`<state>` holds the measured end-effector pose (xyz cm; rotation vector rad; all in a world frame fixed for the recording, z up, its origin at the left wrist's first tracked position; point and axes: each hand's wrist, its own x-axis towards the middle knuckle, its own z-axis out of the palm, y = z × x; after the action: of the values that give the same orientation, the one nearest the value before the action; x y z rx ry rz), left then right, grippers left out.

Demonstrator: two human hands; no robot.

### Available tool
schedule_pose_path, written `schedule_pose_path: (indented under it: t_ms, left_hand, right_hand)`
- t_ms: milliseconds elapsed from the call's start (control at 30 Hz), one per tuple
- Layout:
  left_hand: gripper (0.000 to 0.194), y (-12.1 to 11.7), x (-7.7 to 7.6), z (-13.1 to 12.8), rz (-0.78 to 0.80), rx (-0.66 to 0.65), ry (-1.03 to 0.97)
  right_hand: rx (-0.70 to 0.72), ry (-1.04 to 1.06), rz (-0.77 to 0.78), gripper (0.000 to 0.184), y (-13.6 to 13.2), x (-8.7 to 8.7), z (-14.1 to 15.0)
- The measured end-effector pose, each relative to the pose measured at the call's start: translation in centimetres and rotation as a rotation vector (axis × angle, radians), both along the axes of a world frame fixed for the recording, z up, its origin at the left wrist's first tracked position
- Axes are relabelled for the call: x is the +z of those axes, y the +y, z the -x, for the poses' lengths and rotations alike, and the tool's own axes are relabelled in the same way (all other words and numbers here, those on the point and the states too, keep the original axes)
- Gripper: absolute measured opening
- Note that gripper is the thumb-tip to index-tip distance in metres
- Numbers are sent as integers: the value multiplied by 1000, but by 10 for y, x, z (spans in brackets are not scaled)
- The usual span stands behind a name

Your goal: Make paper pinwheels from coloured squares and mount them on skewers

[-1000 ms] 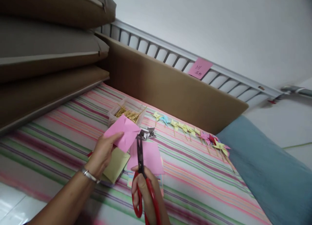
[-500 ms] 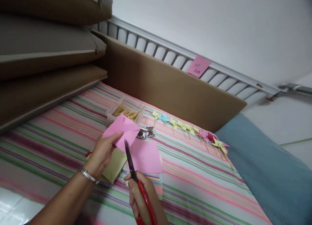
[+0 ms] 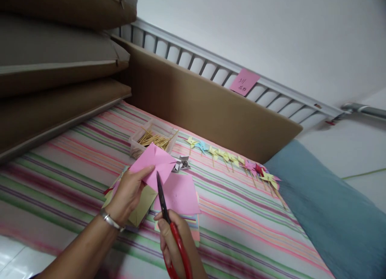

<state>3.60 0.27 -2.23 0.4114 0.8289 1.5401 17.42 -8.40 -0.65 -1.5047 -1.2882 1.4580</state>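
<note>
At left, the left hand point(image 3: 128, 190) pinches a pink paper square point(image 3: 161, 160), thumb on top, the fingers beneath mostly hidden; yellow-green paper point(image 3: 141, 210) lies below the hand. The square is held over the striped cloth, in front of a clear box of sticks point(image 3: 133, 146), turned like a diamond, one corner toward the wearer, one away; being square, it has no long axis. Right of centre, the right hand point(image 3: 186, 232) is wrapped around red-handled scissors point(image 3: 163, 200). A second ago their blades stood apart, near the square's right corner; now they cross its near corner, long axis pointing away and slightly left, toward its middle, seemingly placed for a slit there. Farther right, paper pinwheels point(image 3: 223, 155) lie in a row.
</note>
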Motion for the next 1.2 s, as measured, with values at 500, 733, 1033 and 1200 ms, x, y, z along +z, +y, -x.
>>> schedule_pose_path:
  t_ms: [500,733,1033,1200]
  left_hand:
    - [31,1,-1,1,26,21,-25]
    - [33,0,-1,0,21,25,-9]
    - [31,6,13,18,21,204,-98]
    - [26,0,11,2,51,149,-152]
  right_hand:
    - [-49,21,0,41,-2,-14,3]
    - [-15,-68,-18,30,-1,-10,2]
    - [97,-158,-34,23,1,-20,-9]
    - [-61,26,-242,37,15,-29,-22]
